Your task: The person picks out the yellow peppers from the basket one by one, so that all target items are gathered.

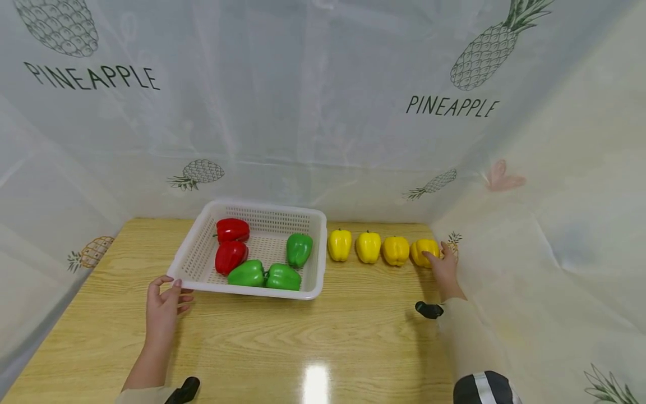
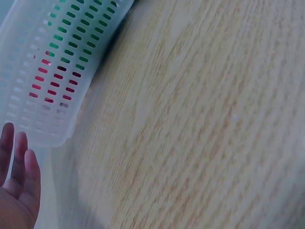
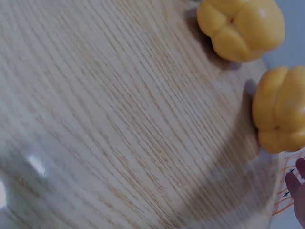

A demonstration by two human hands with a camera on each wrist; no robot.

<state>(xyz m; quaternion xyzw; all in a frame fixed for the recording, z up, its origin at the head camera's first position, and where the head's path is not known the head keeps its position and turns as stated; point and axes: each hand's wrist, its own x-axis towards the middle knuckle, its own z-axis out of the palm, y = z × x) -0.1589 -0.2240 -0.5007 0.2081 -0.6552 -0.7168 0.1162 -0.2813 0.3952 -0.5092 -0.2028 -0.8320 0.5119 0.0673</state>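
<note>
A white plastic basket (image 1: 323, 247) stands at the back of the table, holding two red bell peppers (image 1: 232, 257) and three green bell peppers (image 1: 299, 249). At its near left corner my left hand (image 1: 164, 303) pinches the rim between thumb and index finger; the other fingers (image 2: 32, 179) extend below the rim. Several yellow bell peppers (image 1: 368, 247) line up to the right of the basket. Beside the rightmost yellow bell pepper (image 1: 423, 251) is my right hand (image 1: 446, 273), its thumb over the near side and its index finger spread past the right side. That pepper rests on the table.
The wooden table (image 1: 363, 331) meets a pale sheet (image 1: 313, 123) with printed pineapples at the back and sides. On the right, the sheet stands close by my right forearm (image 1: 466, 336). Dark straps circle both wrists.
</note>
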